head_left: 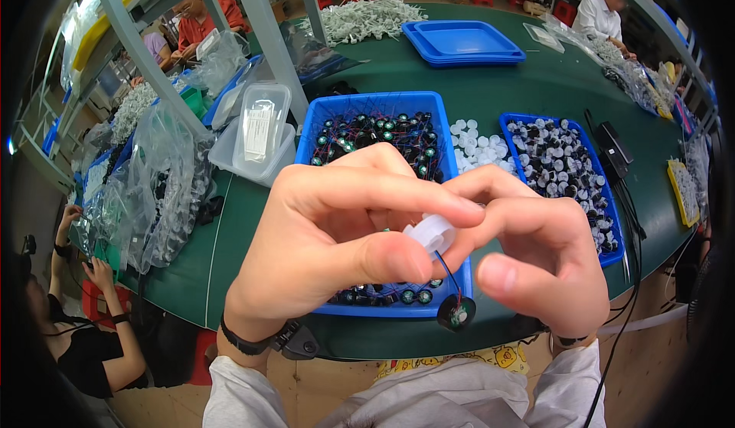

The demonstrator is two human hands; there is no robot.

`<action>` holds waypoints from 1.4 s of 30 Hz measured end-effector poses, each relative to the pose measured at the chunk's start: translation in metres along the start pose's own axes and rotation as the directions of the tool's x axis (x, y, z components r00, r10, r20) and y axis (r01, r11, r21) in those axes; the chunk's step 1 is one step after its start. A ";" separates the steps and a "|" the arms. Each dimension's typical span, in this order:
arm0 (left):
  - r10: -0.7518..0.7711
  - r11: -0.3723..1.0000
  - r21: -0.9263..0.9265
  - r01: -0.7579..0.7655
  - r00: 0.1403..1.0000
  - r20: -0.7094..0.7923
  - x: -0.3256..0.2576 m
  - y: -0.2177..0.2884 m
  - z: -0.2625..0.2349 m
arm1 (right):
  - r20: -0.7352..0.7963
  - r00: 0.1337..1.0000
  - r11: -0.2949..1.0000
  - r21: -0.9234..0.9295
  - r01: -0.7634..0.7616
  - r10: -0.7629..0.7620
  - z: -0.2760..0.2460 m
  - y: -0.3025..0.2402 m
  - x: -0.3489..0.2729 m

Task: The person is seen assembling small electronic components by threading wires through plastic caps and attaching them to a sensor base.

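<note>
My left hand [306,229] pinches a small translucent white plastic cap [433,234] between thumb and forefinger. From the cap a thin dark wire [447,271] runs down to a round black component [457,314] with a green circuit face, which dangles in the air. Close by on the right, my right hand [547,252] has its fingers curled toward the cap. One of its fingertips seems to touch the cap's side, while its thumb stands apart. Beneath both hands is a blue tray [367,100] of similar wired black components, partly hidden by the left hand.
White caps [481,148] lie loose on the green table [367,53]. Right of them, a blue tray [612,252] holds capped black pieces. Clear plastic boxes [264,125] and bagged parts [164,191] sit left, by a grey post. Stacked blue trays [467,41] stand farther back. Co-workers sit around.
</note>
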State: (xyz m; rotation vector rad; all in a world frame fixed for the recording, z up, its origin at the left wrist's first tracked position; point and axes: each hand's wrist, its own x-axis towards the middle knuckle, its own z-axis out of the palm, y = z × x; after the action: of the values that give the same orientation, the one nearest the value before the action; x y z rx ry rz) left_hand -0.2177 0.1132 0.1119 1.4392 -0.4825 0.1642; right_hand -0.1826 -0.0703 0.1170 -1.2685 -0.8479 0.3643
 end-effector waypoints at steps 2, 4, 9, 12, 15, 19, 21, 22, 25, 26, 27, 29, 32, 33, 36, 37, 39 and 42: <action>0.027 1.000 0.007 -0.027 1.000 0.003 0.003 -0.001 -0.001 | 0.067 0.997 0.996 -0.082 0.033 -0.028 -0.005 -0.005 0.000; 0.053 0.998 0.016 -0.053 0.999 0.001 0.003 -0.001 -0.002 | 0.140 0.989 0.985 -0.157 0.071 -0.049 -0.006 -0.005 -0.001; 0.067 0.998 0.015 -0.067 0.998 -0.003 0.003 -0.003 -0.003 | 0.086 0.996 0.993 -0.119 0.024 -0.014 -0.001 0.000 -0.002; 0.066 0.998 0.015 -0.066 0.998 -0.019 0.001 -0.002 -0.002 | 0.074 0.997 0.993 -0.116 0.009 -0.001 0.001 -0.002 -0.001; 0.065 0.998 0.018 -0.065 0.998 -0.003 0.004 -0.004 -0.002 | 0.100 0.995 0.993 -0.119 -0.004 0.016 -0.002 -0.003 -0.001; -0.009 1.000 0.030 0.008 1.000 0.027 0.002 -0.001 -0.004 | 0.088 0.995 0.997 -0.063 -0.043 0.048 -0.001 -0.003 -0.002; -0.026 1.000 0.016 0.025 0.999 0.039 0.003 -0.002 -0.004 | 0.104 0.993 0.997 -0.065 -0.039 0.046 -0.003 -0.004 -0.002; -0.027 1.000 0.015 0.026 0.999 0.040 0.003 -0.002 -0.003 | 0.104 0.994 0.997 -0.065 -0.040 0.046 -0.003 -0.004 -0.002; -0.058 0.998 -0.021 0.059 0.998 0.035 0.003 -0.001 -0.001 | 0.093 0.993 0.996 -0.065 -0.062 0.068 -0.006 -0.004 -0.001; -0.065 0.997 -0.027 0.066 0.997 0.048 0.003 -0.002 -0.001 | 0.103 0.992 0.995 -0.071 -0.071 0.078 -0.007 -0.004 -0.002; -0.071 0.997 -0.033 0.073 0.996 0.061 0.004 -0.003 -0.001 | 0.113 0.990 0.994 -0.076 -0.080 0.089 -0.008 -0.004 -0.002; -0.139 0.988 -0.063 0.141 0.990 0.032 0.005 0.005 0.006 | 0.104 0.992 0.997 -0.055 -0.061 0.066 -0.008 0.000 -0.002; -0.207 0.969 -0.134 0.209 0.978 0.028 0.005 0.002 0.006 | 0.086 0.994 0.998 -0.033 -0.057 0.060 -0.008 0.001 -0.002; -0.206 0.962 -0.172 0.212 0.977 0.051 0.004 -0.001 0.004 | 0.078 0.994 0.997 -0.031 -0.073 0.076 -0.007 0.001 -0.002; -0.236 0.949 -0.202 0.244 0.970 0.059 0.003 -0.002 0.004 | 0.080 0.991 0.995 -0.013 -0.102 0.103 -0.005 0.000 -0.001; -0.237 0.949 -0.201 0.245 0.970 0.062 0.004 -0.003 0.005 | 0.077 0.992 0.995 -0.013 -0.101 0.102 -0.006 0.000 -0.001; -0.224 0.949 -0.217 0.227 0.974 0.037 0.006 -0.005 0.008 | 0.058 0.993 0.995 0.016 -0.103 0.102 -0.008 0.002 -0.002; -0.210 0.956 -0.198 0.216 0.976 0.049 0.006 -0.007 0.006 | 0.078 0.987 0.989 0.021 -0.145 0.143 -0.009 0.000 -0.001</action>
State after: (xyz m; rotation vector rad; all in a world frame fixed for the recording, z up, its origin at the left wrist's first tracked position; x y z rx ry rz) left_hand -0.2109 0.1055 0.1086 1.2847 -0.3517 -0.0762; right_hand -0.1763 -0.0767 0.1160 -1.3017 -0.8152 0.5409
